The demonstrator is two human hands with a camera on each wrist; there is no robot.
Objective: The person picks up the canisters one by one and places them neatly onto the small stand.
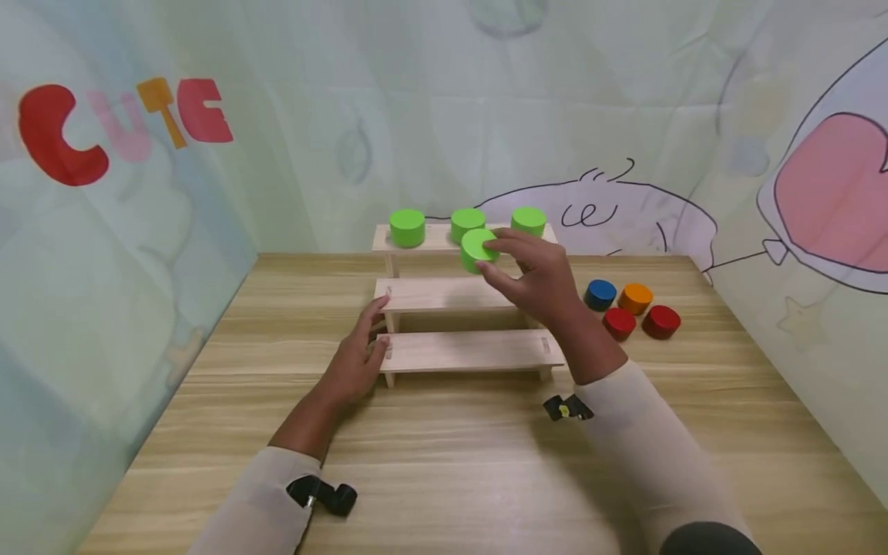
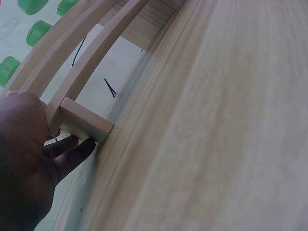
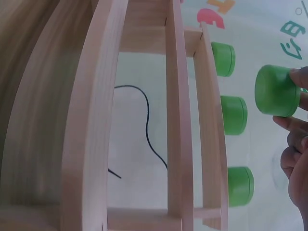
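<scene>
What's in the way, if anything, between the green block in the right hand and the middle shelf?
Nothing I can see. The right hand holds the green block up, and no other thing shows between it and the middle shelf. The other three green blocks are on the top shelf.

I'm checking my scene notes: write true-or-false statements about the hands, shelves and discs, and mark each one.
1. The right hand holds a green disc. True.
2. The left hand holds an orange disc. False: it touches the left end of the lowest shelf.
3. Three other green discs stand on the top shelf. True.
4. The blue disc stands on the middle shelf. False: it lies on the table.
5. Two red discs lie on the table. True.
</scene>
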